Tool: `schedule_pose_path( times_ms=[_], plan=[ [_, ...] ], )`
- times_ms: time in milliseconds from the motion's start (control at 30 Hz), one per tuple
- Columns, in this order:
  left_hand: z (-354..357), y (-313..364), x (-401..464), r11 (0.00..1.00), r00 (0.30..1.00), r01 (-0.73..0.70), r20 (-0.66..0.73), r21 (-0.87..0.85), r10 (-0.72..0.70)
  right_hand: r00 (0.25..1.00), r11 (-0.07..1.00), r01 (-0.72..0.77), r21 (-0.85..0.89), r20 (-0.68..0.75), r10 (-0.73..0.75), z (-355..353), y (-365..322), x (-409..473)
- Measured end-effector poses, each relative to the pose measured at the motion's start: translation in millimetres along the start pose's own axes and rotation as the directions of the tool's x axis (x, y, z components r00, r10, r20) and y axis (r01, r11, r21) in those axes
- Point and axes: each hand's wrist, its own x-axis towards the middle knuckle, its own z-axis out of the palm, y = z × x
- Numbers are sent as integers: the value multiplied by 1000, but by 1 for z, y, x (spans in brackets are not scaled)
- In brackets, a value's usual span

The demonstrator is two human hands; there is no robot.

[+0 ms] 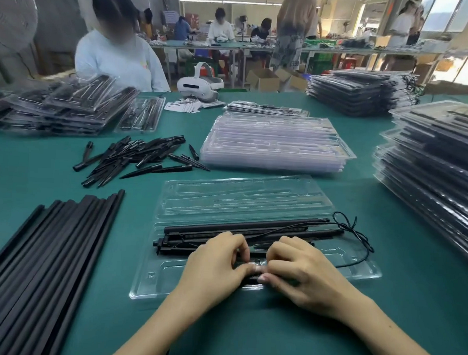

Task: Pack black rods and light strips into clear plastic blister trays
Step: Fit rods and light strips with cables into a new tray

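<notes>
Head view: both hands, left hand (217,260) and right hand (301,270), fingers curled, pinch a black strip piece (252,280) into the near slot of the open blister tray (363,271), rods (246,227) seated beyond; next, I'd say, press it home.
</notes>
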Motion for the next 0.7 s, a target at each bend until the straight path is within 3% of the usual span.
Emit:
schedule_pose_path(
  times_ms=[133, 300, 367, 433, 467, 533, 600, 700],
  plan=[
    [-16, -6, -24, 997, 998, -45, -33, 63, 47, 993, 992, -91, 82, -62, 96, 5, 0, 3],
    [-49, -20, -62, 955, 966, 137, 180, 263, -188, 987, 980, -124, 158, -83, 138, 9, 2, -2],
    [-51, -21, -72, 908, 946, 161, 200, 386, -253, 986, 977, -126, 172, -83, 142, 10, 2, -2],
    [-47, -24, -79, 905, 939, 168, 217, 392, -268, 986, 976, -126, 180, -82, 142, 10, 3, -2],
    [-46, -26, -80, 929, 933, 183, 241, 322, -267, 986, 976, -125, 178, -86, 142, 11, 3, -3],
    [-49, -29, -80, 958, 889, 288, 368, 15, -273, 986, 978, -121, 172, -94, 139, 11, 3, -3],
    [-56, -26, -81, 835, 827, 441, 511, -330, -235, 985, 976, -125, 176, -94, 143, 12, 4, -4],
    [-68, -25, -86, 570, 744, 609, 647, -551, -169, 986, 976, -128, 178, -88, 145, 13, 6, -5]
  ],
)
